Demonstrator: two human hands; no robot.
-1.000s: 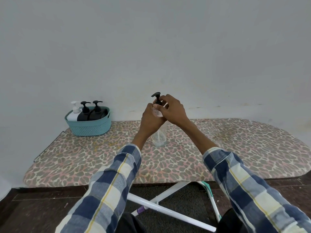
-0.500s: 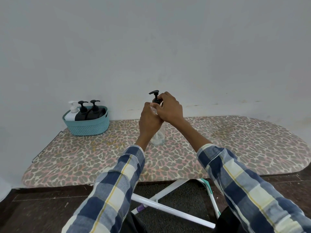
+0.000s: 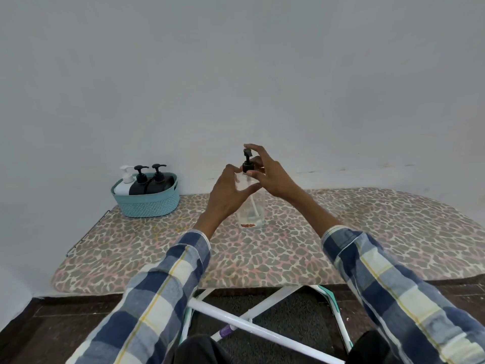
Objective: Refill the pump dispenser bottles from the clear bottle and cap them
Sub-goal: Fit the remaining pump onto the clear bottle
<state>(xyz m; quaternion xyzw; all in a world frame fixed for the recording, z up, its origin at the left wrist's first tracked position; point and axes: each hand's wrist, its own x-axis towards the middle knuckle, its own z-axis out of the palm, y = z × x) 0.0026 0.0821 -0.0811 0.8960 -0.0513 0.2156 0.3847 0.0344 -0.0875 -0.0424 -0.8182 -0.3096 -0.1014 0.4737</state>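
Observation:
A clear bottle (image 3: 252, 211) stands upright on the leopard-print ironing board (image 3: 367, 232), with a white dip tube visible inside. My left hand (image 3: 228, 191) wraps its upper body. A black pump cap (image 3: 247, 161) sits on the neck, and my right hand (image 3: 270, 174) pinches its collar with thumb and fingers, one fingertip touching the pump head. At the back left, a teal basket (image 3: 147, 203) holds one white pump bottle (image 3: 125, 181) and two black pump bottles (image 3: 140, 182), all capped.
A white wall rises directly behind the board. White and teal board legs (image 3: 252, 324) cross below the near edge, over a dark floor. A wire iron rest (image 3: 89, 232) runs along the board's left end.
My right hand has turned on the pump cap; the nozzle, which pointed left, now faces toward me. The fingers have spread more. The bottle stays in place.

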